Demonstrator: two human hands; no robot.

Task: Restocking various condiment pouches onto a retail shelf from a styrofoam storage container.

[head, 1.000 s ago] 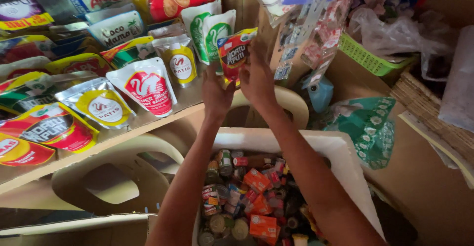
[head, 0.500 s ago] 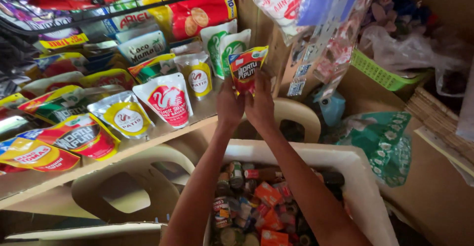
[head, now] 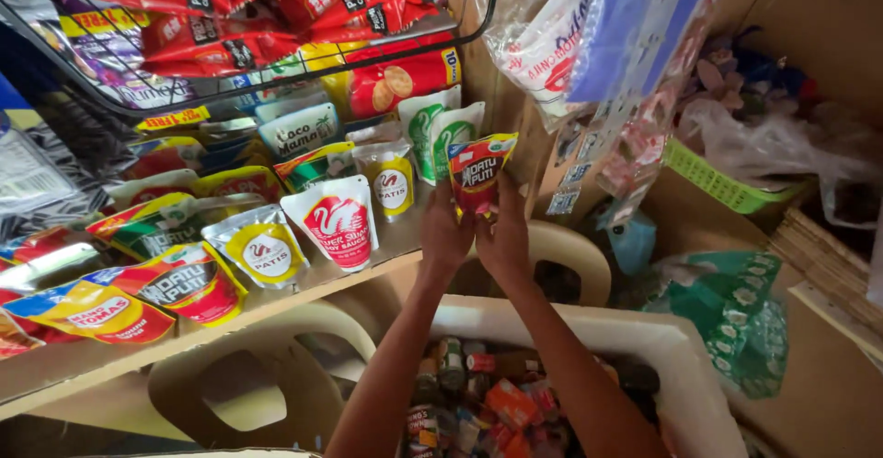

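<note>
Both of my hands hold a red, yellow and green stand-up sauce pouch [head: 478,171] upright at the right end of a wooden shelf [head: 276,306]. My left hand [head: 443,233] grips its lower left side and my right hand [head: 504,237] its lower right. The pouch stands next to two green and white pouches [head: 440,127] at the shelf's back. To its left stand a small clear pouch with a red and yellow label [head: 391,182] and a white pouch with a red swan mark [head: 336,223].
More sauce pouches line the shelf leftward. A black wire basket [head: 276,35] of red snack bags hangs above. Below my arms a white plastic tub [head: 662,357] holds several small cans and packets. Cream plastic chairs [head: 258,375] stand under the shelf. Hanging plastic bags [head: 598,44] and a green basket [head: 717,177] are at right.
The view has shifted, so the shelf sits lower left in the picture. My hands keep hold of the pouch and have brought it in beside the green and white pouches.
</note>
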